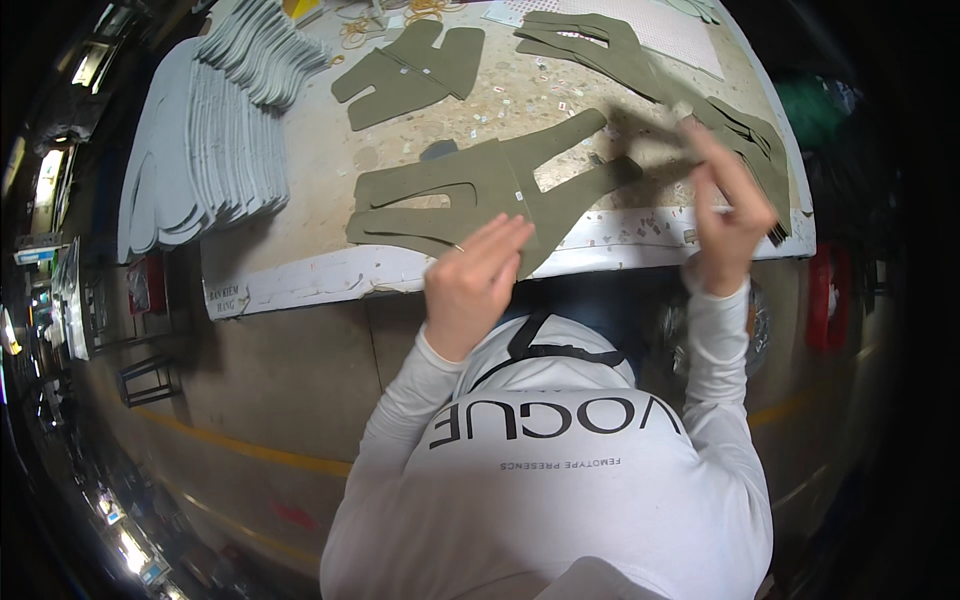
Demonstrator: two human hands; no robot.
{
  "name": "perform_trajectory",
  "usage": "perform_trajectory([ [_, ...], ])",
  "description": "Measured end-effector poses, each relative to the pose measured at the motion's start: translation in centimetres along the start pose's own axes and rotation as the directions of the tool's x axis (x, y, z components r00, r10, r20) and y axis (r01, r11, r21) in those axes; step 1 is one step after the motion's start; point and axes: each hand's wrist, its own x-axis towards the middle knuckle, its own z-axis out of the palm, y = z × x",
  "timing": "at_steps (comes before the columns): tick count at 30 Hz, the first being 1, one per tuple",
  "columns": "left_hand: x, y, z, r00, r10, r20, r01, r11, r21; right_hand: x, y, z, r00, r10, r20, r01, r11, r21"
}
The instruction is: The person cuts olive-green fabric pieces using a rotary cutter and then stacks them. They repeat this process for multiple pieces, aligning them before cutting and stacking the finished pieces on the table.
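Observation:
My left hand (475, 270) lies with fingers stretched out and held together on the near edge of an olive-green cut fabric piece (440, 190). That piece has long slots, strap-like arms at its right end and a small white label near the middle. My right hand (728, 205) is raised over the table's right side, its index finger pointing forward. Motion blurs its fingertips, so I cannot tell whether they hold anything; a pale spot shows at the index tip. Beneath and beyond it lie more olive pieces (755, 140), partly hidden by the hand.
A tall stack of light grey cut pieces (235, 150) stands on the table's left. Another olive piece (410, 80) lies farther back. Small paper scraps and tags litter the worktable (300, 262). Rubber bands (425, 12) and a dotted sheet (680, 35) are at the back.

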Motion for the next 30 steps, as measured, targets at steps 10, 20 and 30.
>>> perform_trajectory([
  [10,-2.9,-0.8,2.5,0.986,0.165,-0.003,-0.164,0.983,0.081,-9.6,-2.5,4.7,0.945,-0.1,0.311,0.067,0.991,0.118],
  [20,-2.2,-0.9,0.3,0.996,-0.075,-0.04,0.064,0.972,-0.228,-9.9,-3.5,4.0,0.895,-0.138,0.424,0.146,0.989,0.014],
  [30,3.3,-0.1,0.1,0.793,-0.391,0.468,0.602,0.618,-0.505,-9.6,-4.2,3.6,0.987,-0.047,0.152,0.008,0.968,0.252],
])
